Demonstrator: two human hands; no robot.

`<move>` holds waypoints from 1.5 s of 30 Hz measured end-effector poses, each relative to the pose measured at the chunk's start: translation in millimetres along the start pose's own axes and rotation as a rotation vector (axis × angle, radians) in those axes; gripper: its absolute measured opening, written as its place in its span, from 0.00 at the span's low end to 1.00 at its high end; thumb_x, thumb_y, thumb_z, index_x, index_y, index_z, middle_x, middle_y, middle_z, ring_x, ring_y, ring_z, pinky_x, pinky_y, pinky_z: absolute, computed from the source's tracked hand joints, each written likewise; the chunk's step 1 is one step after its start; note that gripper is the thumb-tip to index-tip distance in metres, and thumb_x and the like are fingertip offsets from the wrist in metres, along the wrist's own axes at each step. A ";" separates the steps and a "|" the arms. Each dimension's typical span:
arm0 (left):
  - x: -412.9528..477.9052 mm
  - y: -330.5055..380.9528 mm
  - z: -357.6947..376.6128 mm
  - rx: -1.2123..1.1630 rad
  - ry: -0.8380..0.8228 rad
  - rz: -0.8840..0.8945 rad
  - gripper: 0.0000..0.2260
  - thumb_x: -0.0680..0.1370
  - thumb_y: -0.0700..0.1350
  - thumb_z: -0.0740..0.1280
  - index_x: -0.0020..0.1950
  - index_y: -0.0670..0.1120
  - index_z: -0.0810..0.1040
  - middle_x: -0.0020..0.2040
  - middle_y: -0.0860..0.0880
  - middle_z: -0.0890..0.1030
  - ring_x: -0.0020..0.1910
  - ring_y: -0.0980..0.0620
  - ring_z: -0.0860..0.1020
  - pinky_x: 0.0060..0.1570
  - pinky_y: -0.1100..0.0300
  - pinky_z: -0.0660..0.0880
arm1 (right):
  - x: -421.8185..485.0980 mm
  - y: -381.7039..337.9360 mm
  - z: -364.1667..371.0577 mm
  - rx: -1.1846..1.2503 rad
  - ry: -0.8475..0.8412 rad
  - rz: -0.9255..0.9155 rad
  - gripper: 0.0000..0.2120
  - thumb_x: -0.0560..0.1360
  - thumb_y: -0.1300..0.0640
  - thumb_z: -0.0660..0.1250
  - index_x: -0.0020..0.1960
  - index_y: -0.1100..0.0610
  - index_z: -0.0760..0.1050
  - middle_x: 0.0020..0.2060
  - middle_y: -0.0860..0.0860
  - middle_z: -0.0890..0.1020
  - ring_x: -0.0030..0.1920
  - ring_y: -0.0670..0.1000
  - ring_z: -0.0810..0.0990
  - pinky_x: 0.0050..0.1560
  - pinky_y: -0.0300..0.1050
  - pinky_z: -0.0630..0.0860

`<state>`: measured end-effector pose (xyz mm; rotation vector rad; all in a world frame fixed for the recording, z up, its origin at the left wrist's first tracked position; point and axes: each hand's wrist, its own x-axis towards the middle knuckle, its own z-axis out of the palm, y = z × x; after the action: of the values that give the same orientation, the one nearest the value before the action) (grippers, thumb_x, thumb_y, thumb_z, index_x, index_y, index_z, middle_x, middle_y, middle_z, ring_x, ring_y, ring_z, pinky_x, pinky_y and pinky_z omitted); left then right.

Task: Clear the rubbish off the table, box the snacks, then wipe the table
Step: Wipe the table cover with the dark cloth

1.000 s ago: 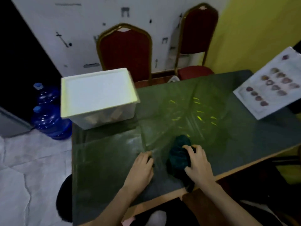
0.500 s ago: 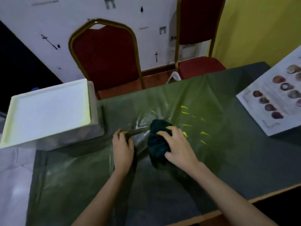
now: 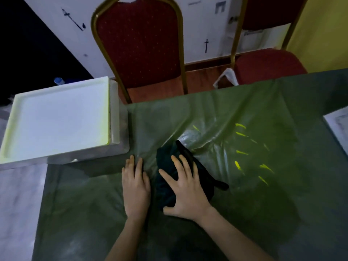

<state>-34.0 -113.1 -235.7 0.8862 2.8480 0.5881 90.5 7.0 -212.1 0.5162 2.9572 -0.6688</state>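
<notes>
Wiping under way: right hand [image 3: 185, 193] spread flat, fingers [image 3: 180, 167] open, pressing the dark teal crumpled cloth [image 3: 169, 187] onto the green plastic-covered counter [image 3: 244, 213], now farther out from the near edge than a second ago. Left hand [image 3: 136, 189] lying flat just beside the cloth, fingers extended, gripping nothing, likely pinning the sheet. White lidded plastic box [image 3: 56, 119] shut at the counter's left, no rubbish visible, so probably only wiping left.

Two bare forearms reach in from the bottom edge. No sleeve covers either arm as far as the view shows. The left hand [image 3: 136, 187] and the right hand [image 3: 185, 193] wear no gloves, rings, watch or bracelet. The fingernails are short and unpainted.
</notes>
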 end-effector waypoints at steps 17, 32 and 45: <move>1.9 -3.1 5.1 -0.023 0.017 -0.016 0.18 0.81 0.39 0.58 0.71 0.44 0.67 0.74 0.42 0.64 0.75 0.44 0.60 0.75 0.47 0.55 | -97.9 156.3 -81.3 -0.173 0.192 0.419 0.32 0.55 0.57 0.82 0.58 0.59 0.80 0.58 0.68 0.75 0.55 0.69 0.75 0.55 0.62 0.76; 106.8 55.4 2.8 -0.181 0.000 0.200 0.13 0.76 0.32 0.60 0.58 0.38 0.75 0.63 0.38 0.72 0.64 0.41 0.70 0.66 0.55 0.64 | 5.9 22.4 -46.3 -0.004 0.010 -0.119 0.29 0.68 0.49 0.70 0.67 0.54 0.70 0.68 0.63 0.68 0.66 0.65 0.67 0.61 0.63 0.71; 113.9 18.0 15.8 -0.040 -0.053 0.212 0.20 0.78 0.34 0.58 0.71 0.42 0.67 0.74 0.41 0.64 0.74 0.43 0.60 0.75 0.46 0.57 | 20.8 2.6 -2.8 -0.070 0.145 0.066 0.21 0.70 0.39 0.64 0.60 0.44 0.70 0.67 0.58 0.69 0.68 0.61 0.68 0.63 0.67 0.70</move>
<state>-115.2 -30.0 -241.2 1.1870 2.7049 0.6310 71.9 16.9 -213.4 0.6814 3.0678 -0.5416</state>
